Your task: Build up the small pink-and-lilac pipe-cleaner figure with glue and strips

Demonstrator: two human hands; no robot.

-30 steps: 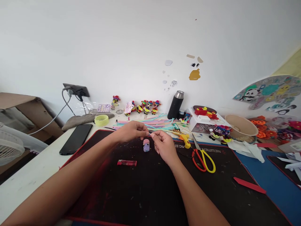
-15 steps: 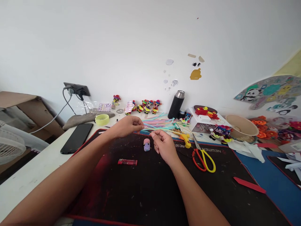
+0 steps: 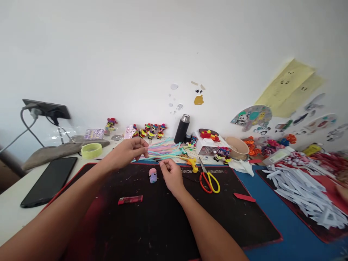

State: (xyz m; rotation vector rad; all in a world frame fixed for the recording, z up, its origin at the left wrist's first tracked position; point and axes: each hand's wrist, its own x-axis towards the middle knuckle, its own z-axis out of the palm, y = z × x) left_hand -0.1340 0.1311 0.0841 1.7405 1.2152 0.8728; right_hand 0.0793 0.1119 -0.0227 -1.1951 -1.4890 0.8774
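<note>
My left hand (image 3: 127, 154) is raised over the far edge of the black mat, thumb and fingertips pinched together. My right hand (image 3: 172, 177) hovers a little lower to the right, also pinching. Anything between the fingertips is too fine to make out. Below the gap between the hands, a small pink and purple fuzzy figure (image 3: 153, 175) with dark eyes stands on the mat. Behind the fingers lies a bundle of pastel pipe cleaners (image 3: 164, 149). A red lighter (image 3: 130, 199) rests nearer me. To the right are a yellow glue gun (image 3: 193, 165) and red-and-yellow-handled scissors (image 3: 210, 182).
A phone (image 3: 49, 183) and a roll of yellow-green tape (image 3: 91, 150) lie at left. Along the wall stand several colourful figures (image 3: 154, 131) and a black thermos (image 3: 182, 129). White paper strips (image 3: 301, 192) cover a second mat at right; a red strip (image 3: 244, 197) lies nearer.
The view has swung to the right, so everything sits farther left and the paper strips show more. My hands remain near the figure, both still pinching, with slightly more distance between their fingertips.
</note>
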